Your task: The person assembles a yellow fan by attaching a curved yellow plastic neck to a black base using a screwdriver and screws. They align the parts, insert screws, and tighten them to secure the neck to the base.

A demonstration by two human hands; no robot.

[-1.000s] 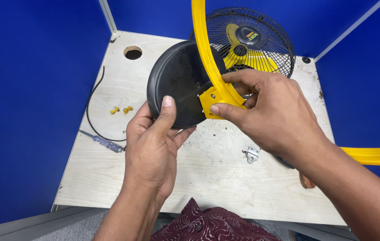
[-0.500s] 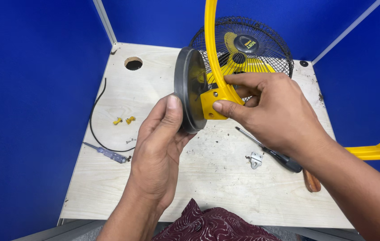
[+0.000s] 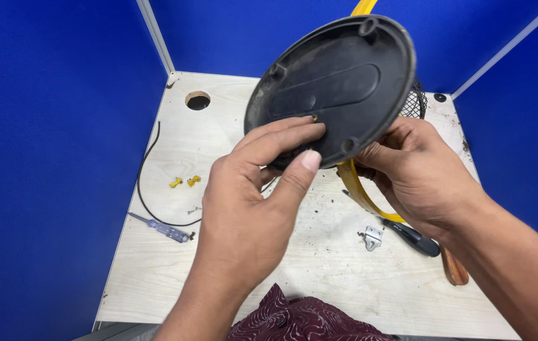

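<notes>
I see two hands holding up a round black base plate (image 3: pixel 344 76) above the worktop (image 3: pixel 319 271). The plate is tipped so its flat underside faces me. It has little round bumps near its rim and a long raised shape across the middle.

My left hand (image 3: pixel 250 208) is open. Its fingers lie flat on the lower part of the plate and its thumb presses near the bottom rim. It touches the plate but does not wrap around it.

My right hand (image 3: pixel 417 173) is curled tight at the plate's lower right edge. It grips there, where a yellow curved bar (image 3: pixel 360 192) comes out from behind the plate. I cannot tell if the fingers close on the plate, the bar, or both. A bit of black wire mesh (image 3: pixel 415 101) peeks out behind the plate on the right.

On the light wooden worktop, far to the left, lie two small yellow bits (image 3: pixel 184 182) side by side. Near them runs a thin black wire (image 3: pixel 145 189) in a long curve. A small blue-grey screwdriver (image 3: pixel 163 228) lies at the end of that curve. A round hole (image 3: pixel 197 100) sits near the back of the worktop.

Under my right hand lie a small silver metal clip (image 3: pixel 373 238) and a black-handled tool (image 3: pixel 411 237). A brown wooden handle (image 3: pixel 455 268) lies just beside my right wrist.

Blue walls (image 3: pixel 41 158) stand all around.
</notes>
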